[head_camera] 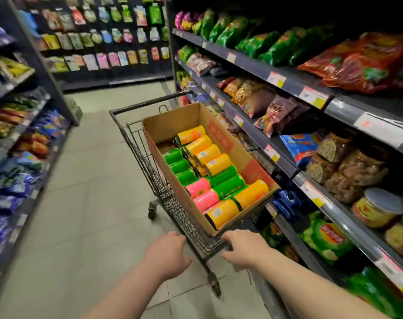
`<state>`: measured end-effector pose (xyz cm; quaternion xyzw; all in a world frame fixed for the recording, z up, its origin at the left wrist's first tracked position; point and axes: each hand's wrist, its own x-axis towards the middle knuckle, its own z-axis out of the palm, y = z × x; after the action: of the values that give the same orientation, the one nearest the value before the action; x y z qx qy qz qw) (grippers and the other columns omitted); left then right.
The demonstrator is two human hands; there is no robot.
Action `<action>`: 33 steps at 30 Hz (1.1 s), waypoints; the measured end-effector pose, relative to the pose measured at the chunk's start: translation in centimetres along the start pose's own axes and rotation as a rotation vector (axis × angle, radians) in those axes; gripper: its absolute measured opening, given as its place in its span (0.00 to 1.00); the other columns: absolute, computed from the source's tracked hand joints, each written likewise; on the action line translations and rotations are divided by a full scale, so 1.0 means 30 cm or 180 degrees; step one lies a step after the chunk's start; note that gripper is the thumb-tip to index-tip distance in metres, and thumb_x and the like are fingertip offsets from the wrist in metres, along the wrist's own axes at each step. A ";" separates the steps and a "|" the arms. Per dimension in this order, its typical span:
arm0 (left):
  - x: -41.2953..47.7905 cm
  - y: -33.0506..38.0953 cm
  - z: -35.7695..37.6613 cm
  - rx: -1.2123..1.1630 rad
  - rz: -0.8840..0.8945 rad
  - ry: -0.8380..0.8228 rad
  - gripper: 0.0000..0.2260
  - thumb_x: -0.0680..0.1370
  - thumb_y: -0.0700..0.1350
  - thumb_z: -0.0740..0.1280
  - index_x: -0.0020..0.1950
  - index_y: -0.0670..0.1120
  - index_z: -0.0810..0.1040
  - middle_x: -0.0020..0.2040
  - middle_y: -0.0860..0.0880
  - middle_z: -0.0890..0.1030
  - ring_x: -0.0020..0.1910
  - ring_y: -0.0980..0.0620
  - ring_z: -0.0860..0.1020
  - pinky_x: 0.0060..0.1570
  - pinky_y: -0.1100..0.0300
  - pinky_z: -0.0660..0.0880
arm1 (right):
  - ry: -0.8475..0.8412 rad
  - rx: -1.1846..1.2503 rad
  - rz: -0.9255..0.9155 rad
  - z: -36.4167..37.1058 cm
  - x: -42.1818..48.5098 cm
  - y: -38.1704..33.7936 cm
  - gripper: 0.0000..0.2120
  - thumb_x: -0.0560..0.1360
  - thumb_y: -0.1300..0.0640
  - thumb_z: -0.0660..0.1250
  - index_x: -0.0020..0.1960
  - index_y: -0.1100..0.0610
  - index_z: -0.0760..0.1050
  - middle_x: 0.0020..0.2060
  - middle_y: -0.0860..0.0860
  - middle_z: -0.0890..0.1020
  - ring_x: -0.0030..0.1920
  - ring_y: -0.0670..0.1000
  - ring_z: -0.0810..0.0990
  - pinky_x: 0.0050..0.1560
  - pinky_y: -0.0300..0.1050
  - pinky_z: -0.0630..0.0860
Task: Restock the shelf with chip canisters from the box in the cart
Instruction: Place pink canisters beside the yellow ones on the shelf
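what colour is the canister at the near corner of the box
Yellow canister, with a dark rim; the head view shows it best.

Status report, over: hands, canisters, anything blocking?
Right hand grips cart rim; left hand beside cart, grip unclear. Canisters lie in box, none picked. Nothing blocks box.
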<state>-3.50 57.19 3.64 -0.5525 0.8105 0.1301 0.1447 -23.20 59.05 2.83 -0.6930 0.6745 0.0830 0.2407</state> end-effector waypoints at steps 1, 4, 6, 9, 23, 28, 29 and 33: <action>0.039 0.004 -0.018 -0.0001 0.0031 0.0015 0.21 0.76 0.58 0.61 0.65 0.49 0.72 0.63 0.49 0.73 0.64 0.48 0.72 0.59 0.54 0.72 | -0.0005 -0.0017 -0.0008 -0.018 0.037 0.013 0.21 0.73 0.45 0.62 0.66 0.46 0.70 0.62 0.49 0.77 0.63 0.55 0.75 0.59 0.49 0.71; 0.145 0.011 -0.057 -0.0017 0.0072 0.0025 0.20 0.77 0.58 0.61 0.65 0.49 0.72 0.62 0.49 0.73 0.64 0.48 0.72 0.58 0.55 0.70 | -0.0042 -0.0095 -0.0030 -0.065 0.128 0.044 0.21 0.73 0.44 0.62 0.64 0.47 0.71 0.62 0.50 0.77 0.63 0.56 0.74 0.59 0.49 0.71; 0.207 0.007 -0.070 -0.0003 0.0068 0.0014 0.20 0.77 0.57 0.61 0.64 0.48 0.72 0.62 0.48 0.73 0.64 0.47 0.72 0.58 0.54 0.70 | -0.0062 -0.0091 -0.0023 -0.086 0.177 0.063 0.20 0.73 0.44 0.62 0.63 0.48 0.72 0.61 0.51 0.78 0.63 0.57 0.74 0.60 0.50 0.71; 0.280 -0.002 -0.068 -0.0001 0.0110 -0.0097 0.21 0.77 0.58 0.60 0.65 0.48 0.72 0.62 0.48 0.73 0.64 0.47 0.71 0.59 0.54 0.71 | -0.0178 -0.0034 0.0024 -0.098 0.240 0.092 0.21 0.74 0.43 0.62 0.65 0.48 0.72 0.62 0.50 0.77 0.63 0.56 0.74 0.62 0.50 0.71; 0.778 -0.119 -0.169 0.0473 0.0934 -0.0329 0.19 0.75 0.56 0.60 0.60 0.47 0.75 0.59 0.46 0.74 0.61 0.44 0.72 0.58 0.51 0.71 | -0.0324 0.0350 0.0690 -0.163 0.549 0.103 0.23 0.77 0.46 0.62 0.71 0.49 0.67 0.66 0.52 0.74 0.65 0.56 0.73 0.59 0.49 0.73; 0.981 -0.228 -0.204 0.0682 0.1185 -0.0486 0.22 0.76 0.58 0.60 0.65 0.47 0.73 0.61 0.45 0.74 0.62 0.44 0.72 0.58 0.51 0.72 | -0.0428 0.0580 0.1020 -0.156 0.707 0.046 0.20 0.76 0.48 0.60 0.67 0.51 0.70 0.63 0.53 0.76 0.64 0.57 0.74 0.58 0.49 0.74; 1.025 -0.251 -0.204 0.0694 0.1220 -0.0532 0.22 0.76 0.58 0.60 0.66 0.47 0.72 0.62 0.45 0.73 0.63 0.44 0.72 0.59 0.50 0.71 | -0.0428 0.0663 0.1080 -0.150 0.745 0.032 0.20 0.76 0.49 0.61 0.66 0.52 0.71 0.62 0.53 0.76 0.63 0.57 0.74 0.58 0.49 0.74; 1.169 -0.310 -0.180 0.0735 0.1383 -0.0819 0.23 0.76 0.59 0.60 0.65 0.46 0.72 0.61 0.44 0.74 0.61 0.44 0.73 0.59 0.49 0.73 | -0.0513 0.1005 0.1385 -0.102 0.868 -0.011 0.15 0.75 0.49 0.63 0.59 0.53 0.74 0.58 0.54 0.79 0.59 0.57 0.77 0.52 0.47 0.75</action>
<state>-7.50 21.78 -5.11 -0.3246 0.8944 0.1340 0.2771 -21.53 34.38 -5.89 -0.4769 0.7907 0.0815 0.3752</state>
